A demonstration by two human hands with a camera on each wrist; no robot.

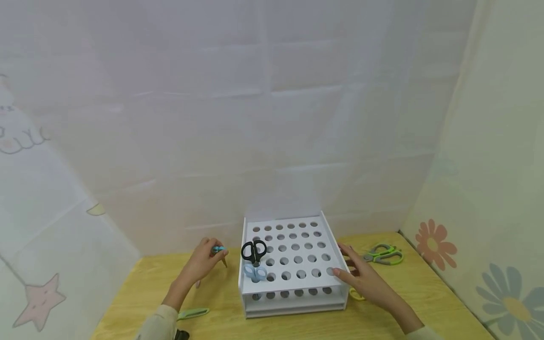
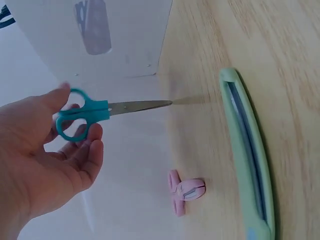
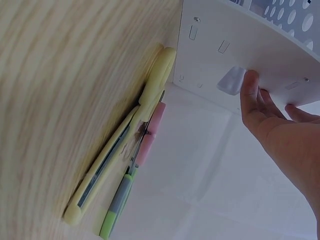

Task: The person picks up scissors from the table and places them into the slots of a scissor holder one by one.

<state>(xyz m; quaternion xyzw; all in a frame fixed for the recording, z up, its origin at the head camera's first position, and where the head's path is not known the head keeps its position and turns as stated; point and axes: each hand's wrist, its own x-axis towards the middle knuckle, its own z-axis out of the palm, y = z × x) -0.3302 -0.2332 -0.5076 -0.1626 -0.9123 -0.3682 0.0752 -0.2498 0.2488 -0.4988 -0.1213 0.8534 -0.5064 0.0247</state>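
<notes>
In the head view, my left hand point(image 1: 203, 262) is to the left of a white two-level rack point(image 1: 293, 287) with rows of round holes. It holds teal-handled scissors point(image 2: 95, 113) by the finger loops, blades pointing down, with the tip close to the tabletop in the left wrist view. My right hand point(image 1: 364, 277) rests against the rack's right side, its thumb at the top edge and its fingers near a cutout in the side panel point(image 3: 210, 60). Black-handled scissors point(image 1: 255, 257) and light-blue scissors point(image 1: 255, 272) stand in holes along the rack's left column.
Left of the rack lie a light-green slotted thing point(image 2: 250, 160) and a small pink thing point(image 2: 190, 191). Right of it are green-and-grey scissors point(image 1: 384, 255), a yellow slotted thing point(image 3: 107, 157) and pink-handled scissors point(image 3: 153, 122). White sheeting point(image 1: 272, 141) backs the wooden table point(image 1: 221, 302).
</notes>
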